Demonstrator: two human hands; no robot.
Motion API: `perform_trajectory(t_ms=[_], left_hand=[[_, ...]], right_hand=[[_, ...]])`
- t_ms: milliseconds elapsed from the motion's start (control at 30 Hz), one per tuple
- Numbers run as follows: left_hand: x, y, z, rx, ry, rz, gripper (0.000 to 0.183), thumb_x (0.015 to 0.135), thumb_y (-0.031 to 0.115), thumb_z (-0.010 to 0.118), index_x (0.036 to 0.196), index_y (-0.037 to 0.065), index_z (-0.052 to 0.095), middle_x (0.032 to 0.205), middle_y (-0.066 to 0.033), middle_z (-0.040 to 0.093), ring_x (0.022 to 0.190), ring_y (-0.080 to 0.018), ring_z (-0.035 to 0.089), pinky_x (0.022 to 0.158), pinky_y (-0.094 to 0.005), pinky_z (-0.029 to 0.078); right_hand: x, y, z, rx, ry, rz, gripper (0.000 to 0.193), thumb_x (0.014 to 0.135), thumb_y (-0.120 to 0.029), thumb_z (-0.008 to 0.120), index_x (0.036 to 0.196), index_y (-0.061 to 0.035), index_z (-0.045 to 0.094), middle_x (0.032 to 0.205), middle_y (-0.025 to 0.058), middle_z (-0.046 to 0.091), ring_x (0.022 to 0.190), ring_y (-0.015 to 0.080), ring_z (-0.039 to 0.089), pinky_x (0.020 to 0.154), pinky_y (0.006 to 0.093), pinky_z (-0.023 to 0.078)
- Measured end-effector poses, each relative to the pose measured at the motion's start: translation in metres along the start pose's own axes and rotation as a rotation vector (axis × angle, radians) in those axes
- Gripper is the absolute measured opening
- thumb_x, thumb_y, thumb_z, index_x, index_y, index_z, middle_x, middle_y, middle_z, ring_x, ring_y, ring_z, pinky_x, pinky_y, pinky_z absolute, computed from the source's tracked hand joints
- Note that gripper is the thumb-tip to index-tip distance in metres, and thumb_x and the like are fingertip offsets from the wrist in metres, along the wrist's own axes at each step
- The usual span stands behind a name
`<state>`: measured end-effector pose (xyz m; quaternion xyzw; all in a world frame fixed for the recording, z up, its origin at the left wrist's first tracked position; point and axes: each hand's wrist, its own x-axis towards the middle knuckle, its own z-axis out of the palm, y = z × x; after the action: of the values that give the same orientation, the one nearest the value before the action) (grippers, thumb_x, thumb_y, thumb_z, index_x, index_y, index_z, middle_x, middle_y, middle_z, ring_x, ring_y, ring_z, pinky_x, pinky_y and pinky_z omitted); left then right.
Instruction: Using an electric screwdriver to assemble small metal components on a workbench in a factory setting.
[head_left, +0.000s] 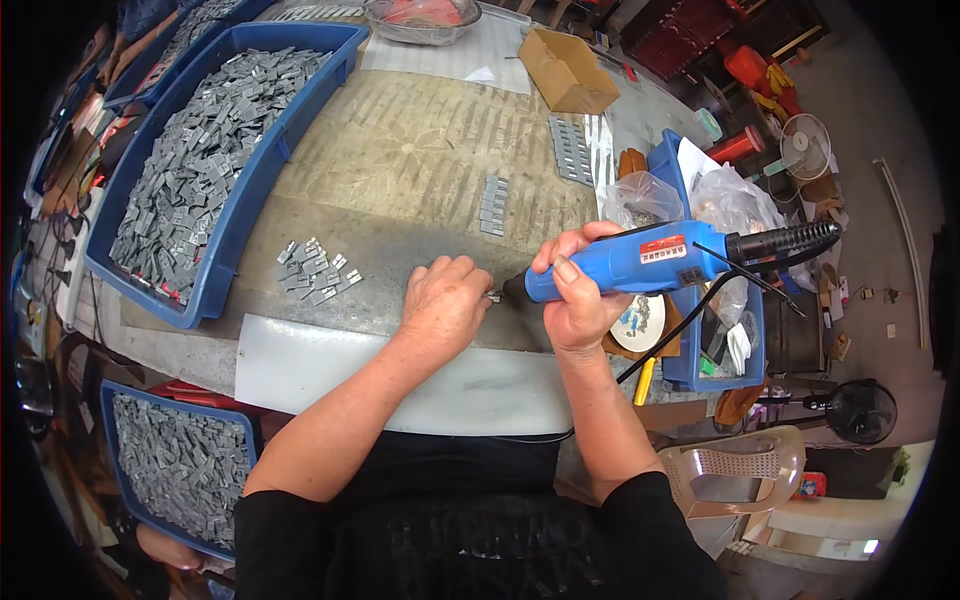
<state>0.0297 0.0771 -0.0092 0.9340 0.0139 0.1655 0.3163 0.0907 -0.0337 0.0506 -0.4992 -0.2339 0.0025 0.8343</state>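
My right hand (582, 305) is wrapped round a blue electric screwdriver (630, 262) with a black cord. Its dark nose points left, toward my left hand (445, 300). The fingers of that hand are pinched on a small grey metal piece (494, 297) at the worktable, close to the tool's tip; most of the piece is hidden. Left of my left hand lies a loose pile of small grey metal pieces (315, 273). Beyond the screwdriver, similar pieces stand side by side in a short row (493, 205), and a larger group of pieces (570, 150) lies farther back.
A blue bin (215, 265) heaped with grey pieces stands at the left, another bin (245, 470) lower down. A cardboard box (565, 70) sits at the back. On the right are a white dish (638, 325), a yellow-handled tool (645, 382) and a blue crate (755, 345) with plastic bags.
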Motion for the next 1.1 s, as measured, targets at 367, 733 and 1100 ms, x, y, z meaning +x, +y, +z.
perform_trajectory(t_ms=[367,733,1100], left_hand=[[0.000,0.000,0.000,-0.002,-0.002,-0.004,0.015,0.064,0.011,0.066,0.078,0.010,0.060,0.078,-0.0017,0.053,0.078,-0.0212,0.051,0.066,-0.0356,0.038],[0.001,0.001,0.000,-0.018,0.011,-0.012,0.014,0.065,0.012,0.066,0.077,0.010,0.060,0.076,-0.0016,0.052,0.078,-0.0211,0.051,0.065,-0.0360,0.038],[0.002,0.003,0.001,-0.010,-0.014,-0.070,0.010,0.067,0.011,0.063,0.076,0.009,0.061,0.076,-0.0028,0.053,0.078,-0.0217,0.051,0.065,-0.0366,0.036]], right_hand=[[0.000,0.002,0.000,-0.017,0.006,-0.016,0.037,0.066,0.005,0.056,0.099,-0.0008,0.039,0.074,0.0064,0.048,0.065,0.0152,0.051,0.061,0.0311,0.046],[0.001,0.004,-0.002,-0.083,-0.005,0.005,0.039,0.067,0.003,0.058,0.101,-0.0013,0.039,0.075,0.0062,0.049,0.065,0.0120,0.051,0.057,0.0264,0.045],[-0.004,0.024,0.013,-0.274,-0.015,-0.007,0.036,0.065,0.008,0.055,0.097,-0.0018,0.042,0.074,0.0045,0.048,0.061,0.0109,0.048,0.053,0.0257,0.045]])
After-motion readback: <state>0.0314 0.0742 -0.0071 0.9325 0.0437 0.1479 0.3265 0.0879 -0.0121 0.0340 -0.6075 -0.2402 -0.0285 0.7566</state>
